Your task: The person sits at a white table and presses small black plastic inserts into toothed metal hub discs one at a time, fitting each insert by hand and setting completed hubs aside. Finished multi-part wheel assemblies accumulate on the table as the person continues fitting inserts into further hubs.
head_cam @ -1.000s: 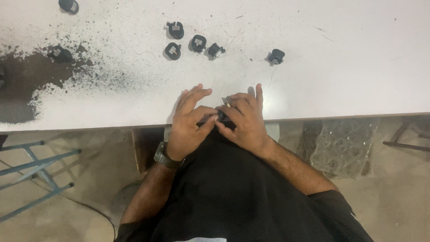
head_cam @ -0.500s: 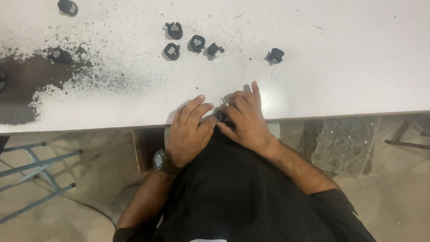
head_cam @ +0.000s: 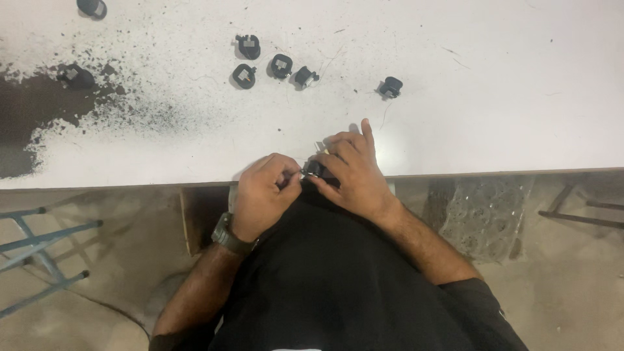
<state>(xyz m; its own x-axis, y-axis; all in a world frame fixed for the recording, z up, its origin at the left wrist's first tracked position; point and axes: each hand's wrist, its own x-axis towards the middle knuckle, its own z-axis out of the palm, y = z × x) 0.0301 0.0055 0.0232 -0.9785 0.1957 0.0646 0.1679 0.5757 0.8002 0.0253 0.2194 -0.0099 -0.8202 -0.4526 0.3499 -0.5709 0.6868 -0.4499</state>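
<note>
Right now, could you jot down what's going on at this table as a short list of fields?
Left hand: left hand curled at the table edge, fingertips pinching a small black part
Right hand: right hand grips the same part from the other side
Wrist: dark wristwatch on the left wrist
Table: white tabletop with a black powdery stain at its left
Loose parts: three black ring-shaped pieces clustered, one more to their right
Under the table: blue metal frame

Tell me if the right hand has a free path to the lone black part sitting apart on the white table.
Probably yes. Bare table lies between the right hand and the lone black part, but both hands, the left hand too, grip a small dark piece.
</note>
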